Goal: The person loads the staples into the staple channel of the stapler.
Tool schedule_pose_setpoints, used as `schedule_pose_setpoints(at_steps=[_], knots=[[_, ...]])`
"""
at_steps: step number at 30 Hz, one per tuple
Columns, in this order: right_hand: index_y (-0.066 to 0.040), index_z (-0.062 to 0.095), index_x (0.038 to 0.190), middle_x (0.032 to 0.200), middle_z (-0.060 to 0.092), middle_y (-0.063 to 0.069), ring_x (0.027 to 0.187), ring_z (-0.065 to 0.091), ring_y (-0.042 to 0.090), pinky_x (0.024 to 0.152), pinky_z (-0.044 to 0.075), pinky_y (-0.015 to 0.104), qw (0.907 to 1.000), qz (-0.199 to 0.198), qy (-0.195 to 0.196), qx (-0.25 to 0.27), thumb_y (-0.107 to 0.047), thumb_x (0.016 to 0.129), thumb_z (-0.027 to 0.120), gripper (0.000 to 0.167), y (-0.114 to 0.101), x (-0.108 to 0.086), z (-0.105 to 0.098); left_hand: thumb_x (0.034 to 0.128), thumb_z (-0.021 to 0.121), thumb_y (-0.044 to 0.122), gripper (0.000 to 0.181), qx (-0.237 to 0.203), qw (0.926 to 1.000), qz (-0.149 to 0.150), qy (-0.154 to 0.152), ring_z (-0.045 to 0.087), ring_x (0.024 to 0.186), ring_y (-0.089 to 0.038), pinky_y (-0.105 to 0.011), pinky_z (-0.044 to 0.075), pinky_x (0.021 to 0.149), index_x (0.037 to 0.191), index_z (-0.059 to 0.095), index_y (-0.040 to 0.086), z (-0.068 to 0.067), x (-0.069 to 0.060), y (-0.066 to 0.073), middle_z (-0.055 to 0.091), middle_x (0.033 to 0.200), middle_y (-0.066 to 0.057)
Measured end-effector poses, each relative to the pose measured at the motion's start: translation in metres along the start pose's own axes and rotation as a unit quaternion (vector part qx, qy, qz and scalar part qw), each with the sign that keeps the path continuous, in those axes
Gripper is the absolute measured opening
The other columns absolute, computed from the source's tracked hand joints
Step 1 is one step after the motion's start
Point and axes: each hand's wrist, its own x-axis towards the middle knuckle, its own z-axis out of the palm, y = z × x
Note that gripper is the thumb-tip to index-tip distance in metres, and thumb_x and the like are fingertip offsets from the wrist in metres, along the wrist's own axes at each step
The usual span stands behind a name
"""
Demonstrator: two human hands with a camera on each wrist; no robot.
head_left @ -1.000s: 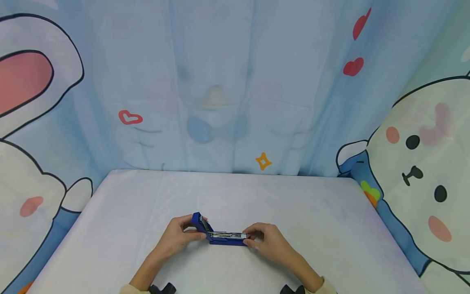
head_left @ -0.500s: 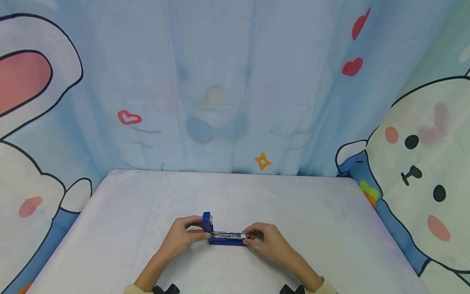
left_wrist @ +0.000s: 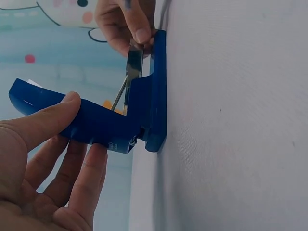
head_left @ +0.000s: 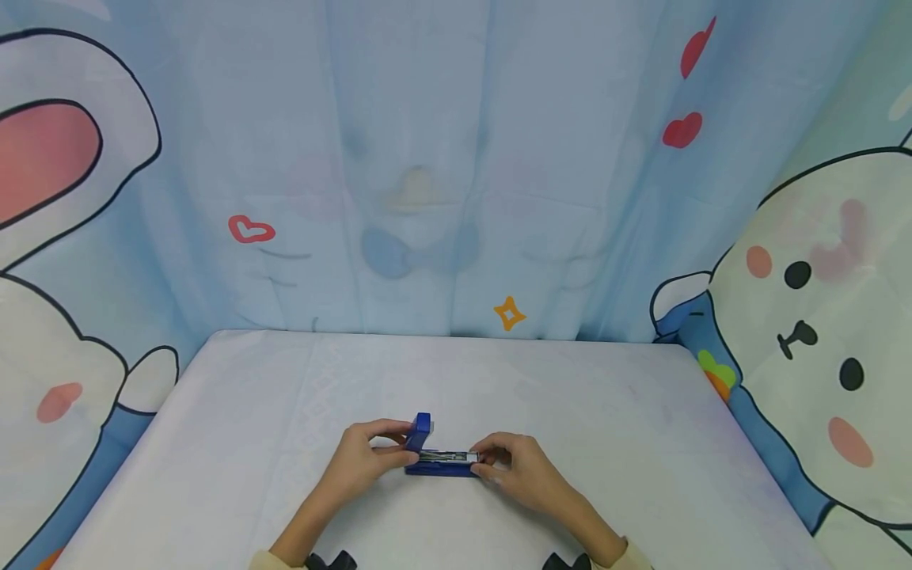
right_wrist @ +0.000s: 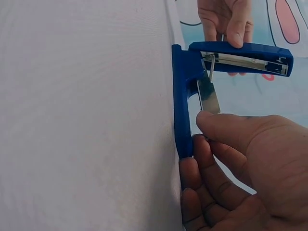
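My left hand (head_left: 362, 465) is gripping the upturned blue cover (left_wrist: 101, 118) between thumb and fingers, while my right hand (head_left: 526, 469) is pinching the free end of the metal magazine (right_wrist: 209, 98). The stapler (head_left: 438, 469) is resting on the white table (head_left: 570, 396) between both hands.

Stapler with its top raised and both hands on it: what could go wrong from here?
Pinch: the right hand holds the front end of the magazine, so its fingers could get nipped if the top folds down.
Jam: the thin rod spans the gap between top and magazine; it might catch or bend if the top is forced.
Slip: the left hand grips the top, and a loose hold might let it swing suddenly.
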Motion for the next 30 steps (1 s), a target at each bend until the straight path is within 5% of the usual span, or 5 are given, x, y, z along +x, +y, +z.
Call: schedule_pose_setpoints(at_steps=[30], knots=[[-0.014,0.079,0.105,0.089,0.072,-0.007,0.082,0.061,0.003,0.079,0.056,0.024,0.9999,0.007,-0.005,0.012,-0.019,0.093,0.083,0.014,-0.001,0.000,-0.001,0.0870,0.088,0.016,0.033,0.051,0.9985,0.019,0.003,0.072,0.118,-0.031,-0.027,0.063,0.089,0.119,0.080,0.015,0.013,0.003,0.003,0.076,0.127,-0.013]])
